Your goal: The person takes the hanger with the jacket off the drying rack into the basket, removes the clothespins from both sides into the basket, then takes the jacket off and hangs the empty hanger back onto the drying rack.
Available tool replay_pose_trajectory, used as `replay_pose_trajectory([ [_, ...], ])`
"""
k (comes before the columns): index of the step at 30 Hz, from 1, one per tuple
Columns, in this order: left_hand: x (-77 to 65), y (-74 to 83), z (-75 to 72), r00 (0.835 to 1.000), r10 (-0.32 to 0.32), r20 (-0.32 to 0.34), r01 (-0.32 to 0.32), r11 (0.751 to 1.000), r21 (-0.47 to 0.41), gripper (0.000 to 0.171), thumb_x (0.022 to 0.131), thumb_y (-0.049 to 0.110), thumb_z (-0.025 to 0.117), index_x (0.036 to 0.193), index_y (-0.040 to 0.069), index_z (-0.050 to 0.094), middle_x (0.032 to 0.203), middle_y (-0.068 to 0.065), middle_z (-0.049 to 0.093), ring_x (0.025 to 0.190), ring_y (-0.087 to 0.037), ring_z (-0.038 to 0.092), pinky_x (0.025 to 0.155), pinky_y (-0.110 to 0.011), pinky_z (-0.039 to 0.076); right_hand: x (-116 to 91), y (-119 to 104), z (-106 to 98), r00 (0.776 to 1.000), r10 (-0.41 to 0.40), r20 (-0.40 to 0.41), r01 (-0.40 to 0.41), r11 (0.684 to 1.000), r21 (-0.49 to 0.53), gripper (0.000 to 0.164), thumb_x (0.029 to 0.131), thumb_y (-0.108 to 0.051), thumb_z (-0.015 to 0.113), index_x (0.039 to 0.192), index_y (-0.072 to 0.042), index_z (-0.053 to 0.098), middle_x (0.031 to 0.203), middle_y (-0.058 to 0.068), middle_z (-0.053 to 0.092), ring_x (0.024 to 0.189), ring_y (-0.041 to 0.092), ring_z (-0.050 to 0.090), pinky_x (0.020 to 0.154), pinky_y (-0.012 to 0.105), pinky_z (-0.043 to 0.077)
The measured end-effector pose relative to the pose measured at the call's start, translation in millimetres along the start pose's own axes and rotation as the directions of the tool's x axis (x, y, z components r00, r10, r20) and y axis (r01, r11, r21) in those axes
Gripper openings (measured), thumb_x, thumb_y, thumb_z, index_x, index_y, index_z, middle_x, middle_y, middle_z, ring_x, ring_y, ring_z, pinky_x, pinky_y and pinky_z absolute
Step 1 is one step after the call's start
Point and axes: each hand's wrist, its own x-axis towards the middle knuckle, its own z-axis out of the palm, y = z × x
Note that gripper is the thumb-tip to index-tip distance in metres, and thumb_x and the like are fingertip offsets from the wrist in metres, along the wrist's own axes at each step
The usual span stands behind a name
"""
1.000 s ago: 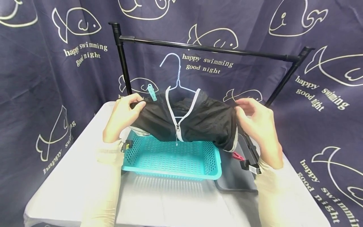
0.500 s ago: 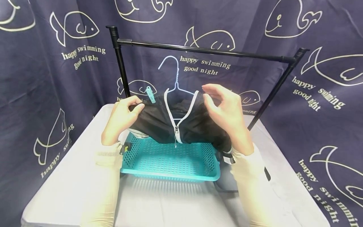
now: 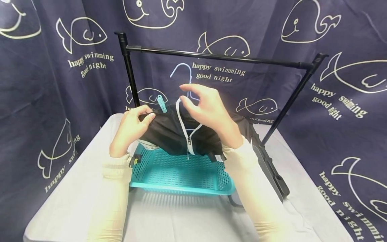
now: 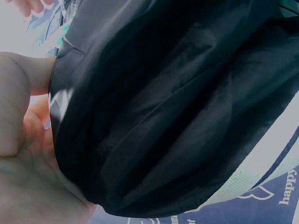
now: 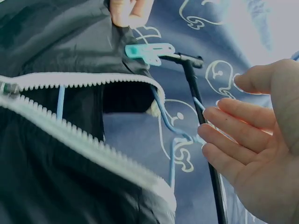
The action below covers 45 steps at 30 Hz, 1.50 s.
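A black jacket (image 3: 164, 132) with a white zipper hangs on a light blue wire hanger (image 3: 190, 72), whose hook rises from the collar. My left hand (image 3: 129, 129) pinches the jacket's left-side shoulder between thumb and fingers; the left wrist view shows the sleeve's dark fabric and its white trim (image 4: 261, 161). A turquoise clothespin (image 3: 161, 103) is clipped on the shoulder near that hand. My right hand (image 3: 208, 106) is in front of the collar, thumb and fingers spread near the hanger's neck. In the right wrist view its fingers hold nothing and overlap the hook's wire. It hides part of the jacket's right side.
A black rail (image 3: 217, 57) on two posts stands behind and above the jacket. Below sits a turquoise perforated basket (image 3: 181, 191). A grey tray (image 3: 235, 201) lies partly hidden at its right, close to the rack's black foot (image 3: 276, 178).
My right hand has let go of the right sleeve and moved left to the collar and hanger neck. That sleeve droops lower. My left hand keeps its pinch on the shoulder.
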Motion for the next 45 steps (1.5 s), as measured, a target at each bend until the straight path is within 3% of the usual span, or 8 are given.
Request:
replay_pose_trajectory([
  [3, -0.1, -0.9, 1.7, 1.000, 0.004, 0.000, -0.004, 1.000, -0.002, 0.007, 0.098, 0.024, 0.068, 0.094, 0.019, 0.070, 0.097, -0.003, 0.073, 0.076, -0.025, 0.056, 0.071, -0.040, 0.040, 11.2, -3.9, 10.2, 0.997, 0.017, 0.077, -0.016, 1.000, -0.012, 0.033, 0.096, -0.023, 0.070, 0.127, -0.010, 0.074, 0.124, 0.001, 0.074, 0.095, 0.016, 0.067, 0.095, 0.030, 0.049],
  [6, -1.7, -1.0, 2.3, 1.000, 0.000, 0.003, 0.000, 1.000, -0.012, 0.007, 0.098, 0.023, 0.067, 0.094, 0.019, 0.070, 0.092, -0.003, 0.072, 0.076, -0.025, 0.055, 0.071, -0.040, 0.040, 22.3, -7.6, 20.4, 0.987, 0.036, 0.160, -0.031, 0.999, -0.030, 0.033, 0.098, -0.026, 0.069, 0.128, -0.012, 0.073, 0.124, 0.000, 0.074, 0.090, 0.015, 0.068, 0.092, 0.029, 0.050],
  [13, -3.9, 2.1, 0.6, 1.000, 0.000, 0.008, 0.000, 1.000, -0.012, 0.006, 0.098, 0.022, 0.067, 0.094, 0.019, 0.070, 0.084, -0.003, 0.067, 0.071, -0.024, 0.051, 0.067, -0.041, 0.038, 42.8, -12.8, 36.6, 0.944, 0.080, 0.319, -0.049, 0.993, -0.104, 0.040, 0.099, -0.032, 0.067, 0.133, -0.011, 0.070, 0.126, 0.003, 0.074, 0.121, 0.015, 0.066, 0.106, 0.030, 0.047],
  [19, -2.5, 3.5, 1.7, 1.000, -0.006, 0.022, 0.007, 1.000, -0.006, 0.006, 0.099, 0.024, 0.067, 0.096, 0.020, 0.070, 0.077, -0.004, 0.063, 0.064, -0.025, 0.047, 0.064, -0.041, 0.037, 49.2, -11.0, 44.9, 0.912, 0.125, 0.391, -0.089, 0.990, -0.111, 0.044, 0.101, -0.039, 0.066, 0.134, -0.011, 0.069, 0.125, 0.004, 0.074, 0.120, 0.015, 0.068, 0.105, 0.031, 0.048],
  [22, -2.3, 3.5, 2.7, 1.000, 0.001, 0.022, -0.001, 1.000, -0.004, 0.006, 0.099, 0.023, 0.066, 0.096, 0.020, 0.070, 0.077, -0.004, 0.062, 0.063, -0.024, 0.046, 0.064, -0.040, 0.037, 50.1, -11.0, 48.6, 0.910, 0.132, 0.393, -0.101, 0.990, -0.099, 0.040, 0.101, -0.038, 0.066, 0.130, -0.011, 0.072, 0.119, 0.004, 0.076, 0.112, 0.014, 0.071, 0.100, 0.031, 0.051],
  [32, -1.4, 4.3, 2.1, 1.000, 0.027, 0.003, -0.027, 1.000, -0.009, 0.008, 0.099, 0.022, 0.066, 0.095, 0.018, 0.071, 0.080, -0.003, 0.065, 0.066, -0.023, 0.047, 0.067, -0.039, 0.038, 49.6, -12.6, 52.7, 0.936, 0.127, 0.327, -0.107, 0.991, -0.080, 0.026, 0.101, -0.031, 0.067, 0.114, -0.012, 0.077, 0.098, -0.002, 0.079, 0.084, 0.008, 0.070, 0.084, 0.029, 0.053],
  [45, -1.0, 4.3, 1.6, 1.000, 0.012, 0.011, -0.012, 1.000, -0.012, 0.005, 0.098, 0.023, 0.067, 0.095, 0.020, 0.070, 0.083, -0.002, 0.067, 0.066, -0.024, 0.048, 0.067, -0.040, 0.038, 46.9, -13.3, 60.1, 0.967, 0.142, 0.213, -0.131, 0.989, -0.065, 0.014, 0.097, -0.027, 0.073, 0.103, -0.015, 0.078, 0.092, -0.003, 0.079, 0.079, 0.006, 0.070, 0.076, 0.027, 0.052],
])
